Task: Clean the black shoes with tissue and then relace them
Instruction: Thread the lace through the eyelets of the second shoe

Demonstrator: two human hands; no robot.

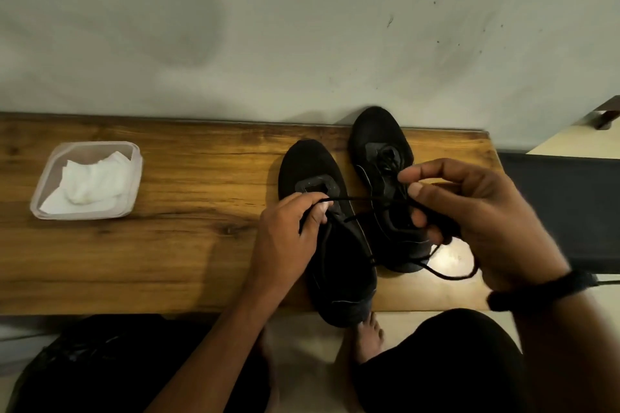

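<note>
Two black shoes stand side by side on a wooden bench, toes towards the wall. The near shoe lies left of centre with its heel over the bench's front edge. The far shoe sits just beside it on the right, with its toe up against the wall and some lacing showing on its upper. A black lace runs taut between both hands above the shoes.

The left hand rests on the near shoe, knuckles up and fingers curled, pinching one end of the lace between thumb and fingertips. The right hand is raised over the far shoe with its palm turned left. Its thumb and forefinger nip the lace, and the other fingers are curled round more of it. A slack loop of lace trails from under this hand onto the bench. A black wristband circles the right wrist.

Well apart, at the left end of the bench, a clear plastic tub holds crumpled white tissue. Below the bench edge a bare foot shows on the pale floor.
</note>
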